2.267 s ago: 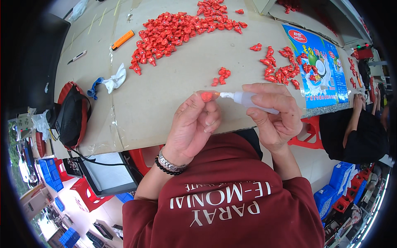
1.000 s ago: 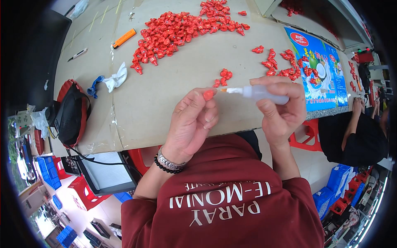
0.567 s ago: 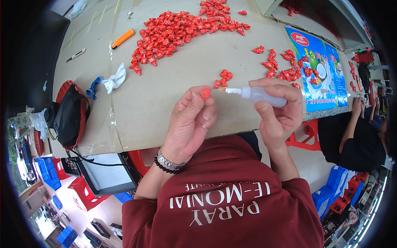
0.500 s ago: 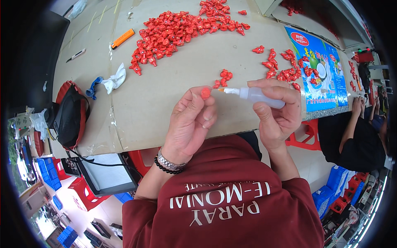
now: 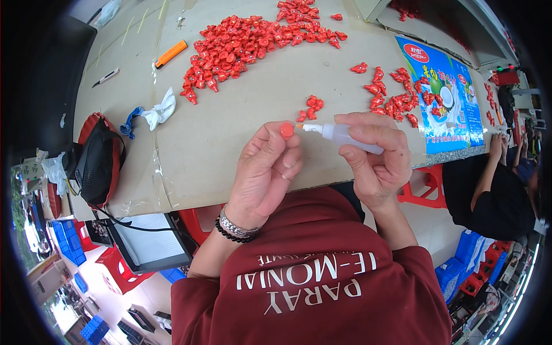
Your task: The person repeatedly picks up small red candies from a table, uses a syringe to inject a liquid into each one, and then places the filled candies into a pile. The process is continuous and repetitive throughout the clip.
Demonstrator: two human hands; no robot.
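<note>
Between the thumb and fingers of my left hand (image 5: 269,172) sits a small round red plastic piece (image 5: 287,130). My right hand (image 5: 379,164) grips a translucent white squeeze bottle (image 5: 351,138) lying sideways, its nozzle (image 5: 306,127) pointing left. The orange tip of the nozzle is at or very near the red piece; whether they touch I cannot tell. Just beyond my hands lies a little group of red pieces (image 5: 311,107). A big heap of similar red pieces (image 5: 230,49) spreads over the far middle of the table.
More red pieces (image 5: 397,103) lie at the right, some on a blue printed sheet (image 5: 443,92). An orange marker-like stick (image 5: 171,54), a white pen (image 5: 106,77), a crumpled white cloth (image 5: 160,109) and a black-and-red bag (image 5: 100,164) are at the left. Another person (image 5: 489,190) sits at the far right.
My right hand has moved left with the squeeze bottle, bringing its nozzle up close to the red piece. The left hand has barely moved.
</note>
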